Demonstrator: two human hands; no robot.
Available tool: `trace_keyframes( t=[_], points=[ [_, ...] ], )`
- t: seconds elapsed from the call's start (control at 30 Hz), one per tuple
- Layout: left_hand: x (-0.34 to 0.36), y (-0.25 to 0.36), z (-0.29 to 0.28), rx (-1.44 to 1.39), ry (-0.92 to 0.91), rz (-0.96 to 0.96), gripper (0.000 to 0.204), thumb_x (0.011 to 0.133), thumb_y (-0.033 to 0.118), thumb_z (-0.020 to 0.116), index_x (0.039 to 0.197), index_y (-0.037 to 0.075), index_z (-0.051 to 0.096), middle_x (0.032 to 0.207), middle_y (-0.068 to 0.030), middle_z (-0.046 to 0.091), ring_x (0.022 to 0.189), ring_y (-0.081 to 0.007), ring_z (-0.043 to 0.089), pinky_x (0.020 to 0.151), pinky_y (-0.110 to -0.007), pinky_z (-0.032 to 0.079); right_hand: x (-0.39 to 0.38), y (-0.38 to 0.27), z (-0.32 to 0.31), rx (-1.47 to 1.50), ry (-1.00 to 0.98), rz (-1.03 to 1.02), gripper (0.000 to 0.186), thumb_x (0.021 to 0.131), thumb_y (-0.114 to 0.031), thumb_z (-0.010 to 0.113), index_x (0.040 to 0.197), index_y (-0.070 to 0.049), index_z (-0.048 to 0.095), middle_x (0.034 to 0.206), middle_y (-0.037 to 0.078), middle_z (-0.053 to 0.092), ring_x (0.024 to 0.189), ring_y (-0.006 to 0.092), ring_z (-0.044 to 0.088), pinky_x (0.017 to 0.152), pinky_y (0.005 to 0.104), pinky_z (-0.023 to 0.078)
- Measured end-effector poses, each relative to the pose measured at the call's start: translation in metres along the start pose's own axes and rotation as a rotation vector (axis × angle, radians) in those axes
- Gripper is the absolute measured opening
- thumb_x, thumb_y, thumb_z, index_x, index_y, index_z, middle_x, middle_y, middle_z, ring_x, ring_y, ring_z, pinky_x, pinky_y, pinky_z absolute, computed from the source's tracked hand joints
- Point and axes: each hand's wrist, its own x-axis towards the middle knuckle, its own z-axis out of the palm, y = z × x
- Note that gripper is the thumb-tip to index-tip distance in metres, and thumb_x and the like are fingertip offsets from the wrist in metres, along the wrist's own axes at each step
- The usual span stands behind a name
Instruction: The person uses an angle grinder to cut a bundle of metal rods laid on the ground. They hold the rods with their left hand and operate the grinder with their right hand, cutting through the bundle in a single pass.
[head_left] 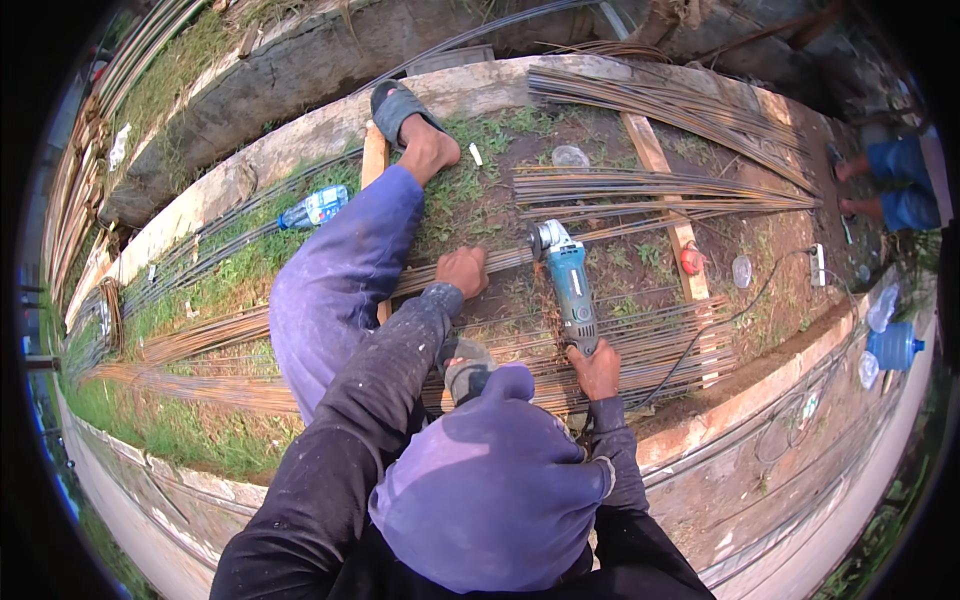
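Note:
My left hand (462,272) is closed around a thin bundle of steel rods (513,257) that runs across in front of me. My right hand (596,370) grips the rear end of a teal angle grinder (572,283). The grinder's head and disc sit against the rods, a short way right of my left hand. Whether the disc is spinning, I cannot tell. My left foot, in a dark slipper (398,106), rests at the far end of a wooden beam (375,155). Below the grinder, more rusty rods (660,335) lie side by side.
Rod bundles (660,187) lie across a second wooden beam (655,160). A black cord (745,312) trails right to a white power strip (818,265). Plastic bottles, one beside my left leg (318,207), and a blue jug (893,346) lie around. Another person's legs (885,180) stand far right.

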Motion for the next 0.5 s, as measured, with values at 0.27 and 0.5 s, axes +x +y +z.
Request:
trace_keyframes(
  t=[0.27, 0.5],
  points=[
    [-0.0004, -0.001, -0.0005, -0.006, 0.005, -0.002, 0.037, 0.082, 0.021, 0.057, 0.118, 0.011, 0.061, 0.105, -0.0227, 0.064, 0.102, -0.0396, 0.062, 0.092, -0.049, 0.044, -0.0004, 0.0015, -0.0015, 0.04, -0.001, -0.026, 0.044, 0.072, -0.03, 0.076, 0.088, 0.007, 0.059, 0.079, 0.028, 0.065, 0.078, 0.0456, 0.064, 0.07, 0.0483, 0.05],
    [0.0051, -0.0023, -0.0036, 0.006, -0.004, -0.009, 0.038, 0.083, 0.021, 0.057, 0.119, 0.01, 0.06, 0.106, -0.0234, 0.064, 0.102, -0.0399, 0.062, 0.092, -0.05, 0.044, 0.0018, -0.0032, -0.0018, 0.062, 0.003, -0.006, 0.044, 0.071, -0.03, 0.076, 0.086, 0.007, 0.059, 0.078, 0.027, 0.065, 0.078, 0.0449, 0.065, 0.069, 0.048, 0.05]
  ],
)
